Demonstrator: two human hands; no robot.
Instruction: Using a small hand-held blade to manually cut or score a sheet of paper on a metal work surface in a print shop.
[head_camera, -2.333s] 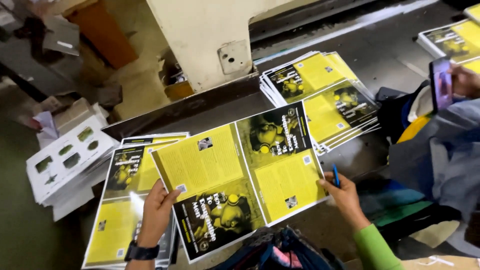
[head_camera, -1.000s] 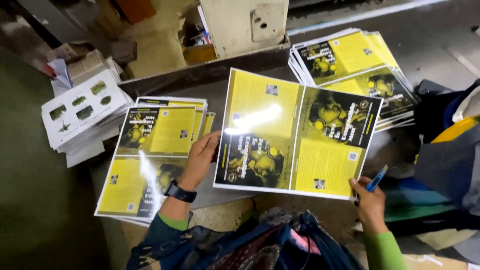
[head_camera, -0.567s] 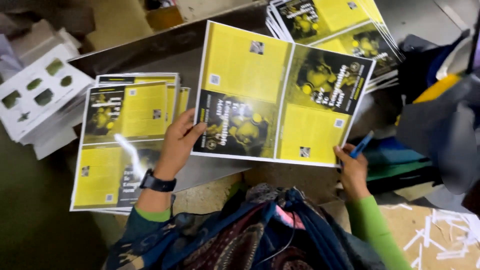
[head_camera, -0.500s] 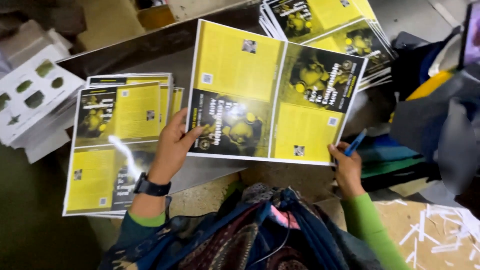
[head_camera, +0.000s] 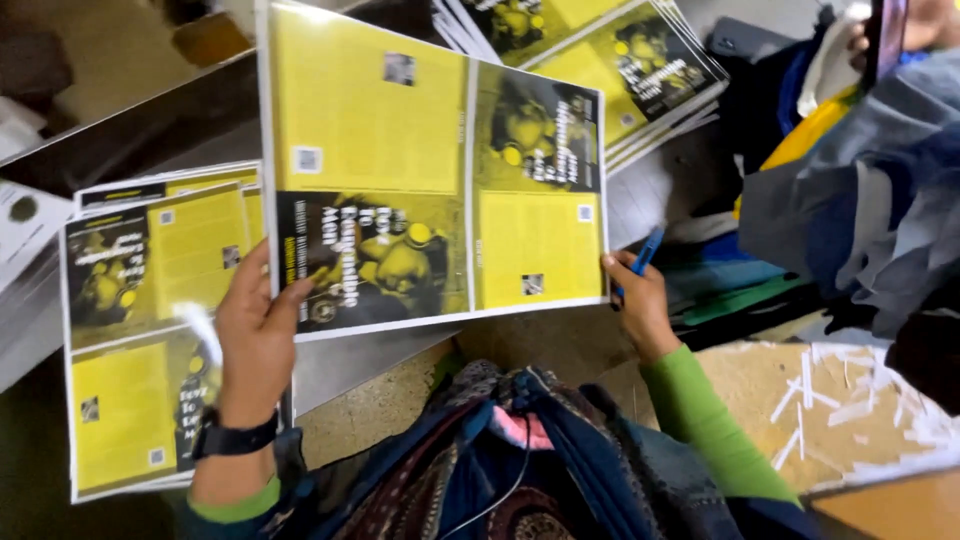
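Centrally, a large yellow-and-black printed sheet (head_camera: 430, 170) is held above the table (head_camera: 180, 110). Left hand (head_camera: 255, 335) pinches its lower-left edge; right hand (head_camera: 640, 300), closed around a blue pen (head_camera: 643, 253), grips the lower-right corner. Sheet stacks (head_camera: 140, 330) lie just beside, at left.

A black wristwatch (head_camera: 235, 438) with a wide band is worn at the wrist of the left hand (head_camera: 255, 335), and a green cuff is seen just below it. The arm of the right hand (head_camera: 640, 305) is covered by a long, close-fitting green sleeve (head_camera: 715, 430) (ending just short of the wrist). Over the lap, a dark blue patterned garment (head_camera: 520, 470) with a patch of pink and a thin pale cord is seen.
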